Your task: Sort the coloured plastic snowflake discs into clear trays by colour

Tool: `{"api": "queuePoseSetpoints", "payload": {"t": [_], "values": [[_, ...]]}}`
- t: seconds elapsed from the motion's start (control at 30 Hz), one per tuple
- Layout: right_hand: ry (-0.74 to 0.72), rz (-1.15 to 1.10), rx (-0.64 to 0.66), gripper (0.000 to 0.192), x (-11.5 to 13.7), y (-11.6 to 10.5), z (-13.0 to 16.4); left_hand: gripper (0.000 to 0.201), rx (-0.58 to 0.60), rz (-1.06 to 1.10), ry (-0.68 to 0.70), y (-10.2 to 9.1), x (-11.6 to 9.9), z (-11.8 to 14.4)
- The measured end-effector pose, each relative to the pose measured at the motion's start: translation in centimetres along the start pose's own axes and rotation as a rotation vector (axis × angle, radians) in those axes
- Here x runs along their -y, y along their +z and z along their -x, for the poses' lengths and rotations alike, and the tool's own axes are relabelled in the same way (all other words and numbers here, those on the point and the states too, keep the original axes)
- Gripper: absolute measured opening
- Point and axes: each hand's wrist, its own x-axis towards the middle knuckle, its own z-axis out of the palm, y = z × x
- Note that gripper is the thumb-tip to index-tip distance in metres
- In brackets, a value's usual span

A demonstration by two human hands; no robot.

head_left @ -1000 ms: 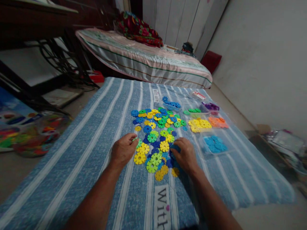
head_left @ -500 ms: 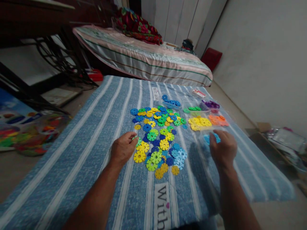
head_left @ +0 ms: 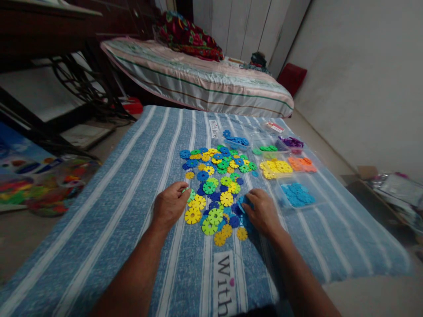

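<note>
A loose pile of notched plastic discs in yellow (head_left: 226, 199), green (head_left: 209, 187), lime (head_left: 215, 216) and dark blue (head_left: 202, 175) lies on the striped cloth. My left hand (head_left: 172, 203) rests at the pile's left edge, its thumb and fingertips closed on a light green disc (head_left: 191, 195). On the right side of the pile, my right hand (head_left: 262, 211) reaches over the light blue discs (head_left: 245, 222). Its thumb and forefinger close around a blue disc (head_left: 243, 201), partly covered by the fingers.
To the right are clear trays: light blue discs (head_left: 297, 194), yellow discs (head_left: 276, 167), orange discs (head_left: 302, 164), green discs (head_left: 268, 149), purple discs (head_left: 291, 141) and blue discs (head_left: 237, 141). A bed (head_left: 198, 83) stands behind, a sewing machine stand (head_left: 77, 79) at left.
My right hand has moved left from above the light blue discs' tray to the pile's right side, uncovering that tray. My left hand has stayed in place.
</note>
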Motion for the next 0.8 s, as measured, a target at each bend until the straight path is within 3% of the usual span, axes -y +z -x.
{"api": "queuePoseSetpoints", "payload": {"t": [0.57, 0.8], "values": [[0.046, -0.155, -0.118, 0.014, -0.7, 0.6, 0.6, 0.03, 0.005, -0.014, -0.003, -0.1, -0.2, 0.1], [0.098, -0.319, -0.213, 0.019, -0.4, -0.8, 0.7, 0.028, 0.003, 0.005, -0.021, -0.2, -0.4, 0.2]]}}
